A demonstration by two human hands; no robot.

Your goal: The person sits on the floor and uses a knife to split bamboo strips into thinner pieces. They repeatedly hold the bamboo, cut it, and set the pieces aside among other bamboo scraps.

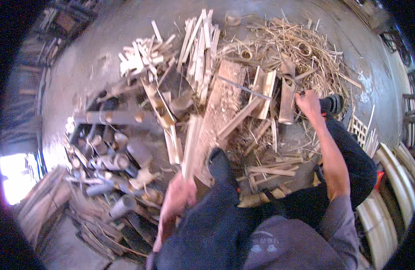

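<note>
My left hand (179, 191), blurred by motion, is closed around the lower end of a split bamboo piece (191, 144). The piece points away from me, along the left side of a long, rough wooden block (218, 119). Over at the right, my right hand (309, 104) has its fingers curled beside an upright-lying bamboo tube (286, 101) with a dark hole near its top. What those fingers hold, if anything, is hidden. A thin dark blade-like strip (244, 87) crosses the far part of the block and a split bamboo half (264, 94).
Pale split sticks (142, 56) and longer strips (200, 45) pile up at the far side. Thin shavings (302, 45) heap at the far right. Cut bamboo tubes (122, 161) crowd the left, and large curved bamboo halves (379, 220) lie at the near right.
</note>
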